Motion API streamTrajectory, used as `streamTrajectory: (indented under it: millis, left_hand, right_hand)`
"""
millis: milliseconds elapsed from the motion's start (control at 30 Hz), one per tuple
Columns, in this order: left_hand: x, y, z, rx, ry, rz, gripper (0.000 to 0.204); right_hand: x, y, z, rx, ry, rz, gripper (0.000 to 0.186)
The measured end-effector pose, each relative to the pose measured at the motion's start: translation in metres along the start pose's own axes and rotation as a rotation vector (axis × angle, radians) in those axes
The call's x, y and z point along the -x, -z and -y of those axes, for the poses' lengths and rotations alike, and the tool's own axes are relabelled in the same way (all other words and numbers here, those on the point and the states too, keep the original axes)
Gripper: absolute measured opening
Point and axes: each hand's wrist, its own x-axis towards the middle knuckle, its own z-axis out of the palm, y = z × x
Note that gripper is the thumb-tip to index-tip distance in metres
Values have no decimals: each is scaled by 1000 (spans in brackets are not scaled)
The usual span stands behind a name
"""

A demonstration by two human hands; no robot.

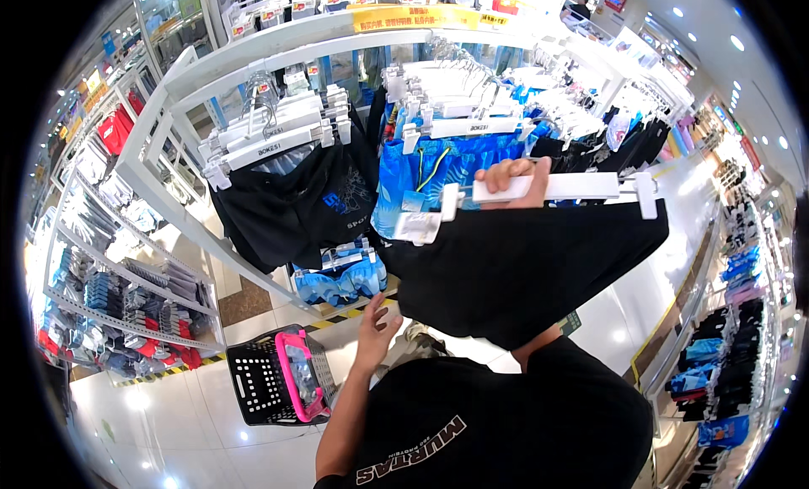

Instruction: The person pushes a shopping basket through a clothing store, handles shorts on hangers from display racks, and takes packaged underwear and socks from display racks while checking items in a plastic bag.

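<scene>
My right hand (514, 181) grips the white bar of a hanger (581, 186), raised at chest height. Black shorts (531, 261) hang from its clips, with a white tag (417, 226) at their left corner, covering most of my right forearm. My left hand (376, 327) is low, just left of the shorts' lower corner, fingers apart and holding nothing. Behind the held hanger, blue patterned swim shorts (400, 173) and black printed garments (278, 211) hang on a white rack (154, 148), with more blue shorts (339, 278) below.
A black basket with a pink handle (253, 379) stands on the tiled floor at lower left. Shelves of folded clothing (126, 312) line the left. Another hanging rack (723, 337) runs along the right, beside the aisle. A distant person (577, 10) is at the top right.
</scene>
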Motion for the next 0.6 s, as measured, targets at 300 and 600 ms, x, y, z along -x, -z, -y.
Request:
streamTrajectory:
  millis: [300,600]
  left_hand:
    - [7,-46,-53,294,82,320,23]
    - [14,-29,-66,270,-56,138,23]
  right_hand:
    - [28,-22,-32,-22,-131,149,44]
    - [11,-18,-25,-126,-249,109,57]
